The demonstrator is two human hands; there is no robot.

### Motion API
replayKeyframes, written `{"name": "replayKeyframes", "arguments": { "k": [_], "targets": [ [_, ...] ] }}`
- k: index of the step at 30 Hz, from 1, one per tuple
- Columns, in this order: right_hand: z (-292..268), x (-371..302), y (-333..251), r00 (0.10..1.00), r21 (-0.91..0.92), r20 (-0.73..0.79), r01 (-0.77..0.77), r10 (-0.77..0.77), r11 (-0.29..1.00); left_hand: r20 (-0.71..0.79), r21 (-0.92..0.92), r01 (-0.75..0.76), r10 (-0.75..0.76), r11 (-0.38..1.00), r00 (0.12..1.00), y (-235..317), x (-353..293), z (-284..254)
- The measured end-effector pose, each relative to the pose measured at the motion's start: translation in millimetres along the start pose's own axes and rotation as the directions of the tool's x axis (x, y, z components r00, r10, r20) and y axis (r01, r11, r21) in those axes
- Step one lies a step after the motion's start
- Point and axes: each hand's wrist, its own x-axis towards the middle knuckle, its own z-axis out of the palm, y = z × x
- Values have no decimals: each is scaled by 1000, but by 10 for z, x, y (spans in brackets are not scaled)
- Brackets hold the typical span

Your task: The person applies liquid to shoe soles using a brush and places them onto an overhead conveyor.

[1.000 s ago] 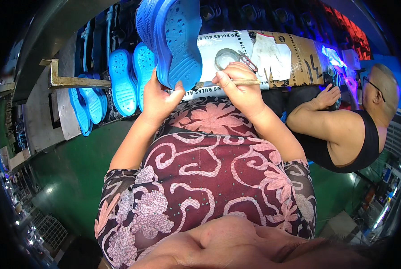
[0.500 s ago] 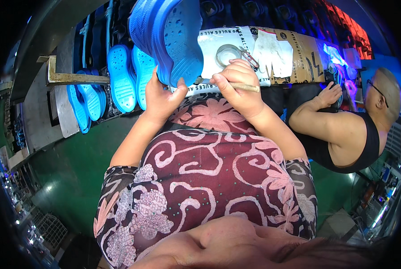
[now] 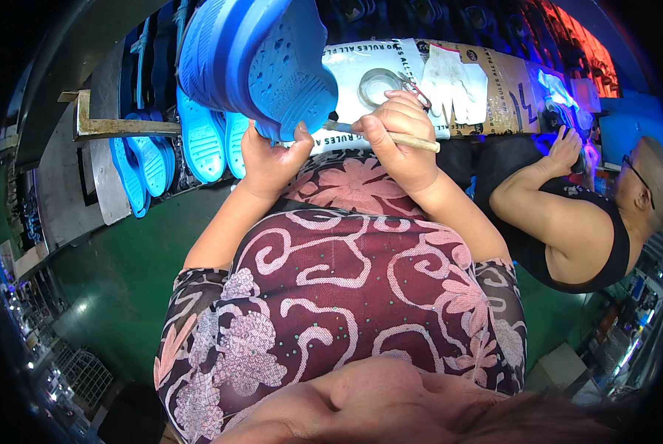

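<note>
A blue foam clog [image 3: 294,81] is tilted up in front of me, its dimpled inside facing right. My left hand [image 3: 272,159] grips its lower rim, thumb on the near edge and the other fingers mostly hidden. In my right hand [image 3: 404,144] is a thin brush [image 3: 416,141] with a pale wooden handle, held between thumb and fingers. The brush's dark tip lies close by the clog's right edge; I cannot tell whether they touch. Just beyond my right hand a round clear dish [image 3: 379,85] rests on the covered bench.
Light blue soles [image 3: 202,144] stand in a row at left, beside a rusty metal bar [image 3: 128,129]. Printed cardboard [image 3: 505,100] covers the bench, with a stained white cloth piece [image 3: 456,85] on it. A co-worker [image 3: 568,229] sits close at right, under purple light.
The clog has shifted left and turned a little in my left hand. My right hand and the brush have moved slightly right. The co-worker's head and arm have moved slightly.
</note>
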Motion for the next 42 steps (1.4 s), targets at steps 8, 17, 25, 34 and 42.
{"name": "replayKeyframes", "arguments": {
  "k": [8, 17, 25, 34, 42],
  "targets": [
    [-52, -51, -20, 996, 147, -38, -79, 85, 986, 32, -53, -18, 20, 998, 999, -22, -44, -2],
    [-126, -69, -16, 983, 147, -117, -125, 143, 981, 34, 91, -205, 202, 975, 979, -95, 0, 16],
    [-86, -13, -54, 998, -60, -24, 51, -52, 997, 101, 134, -266, 254, 955, 962, -100, 15, 8],
    [-421, -156, -10, 980, -218, -147, 98, -132, 971, 14, -21, -93, 94, 995, 996, 96, 212, 81],
    [-633, -429, 184, 934, -174, -358, -80, 13, 981, 511, -388, 510, -282, 768, 812, 809, 799, -101]
  ]
}}
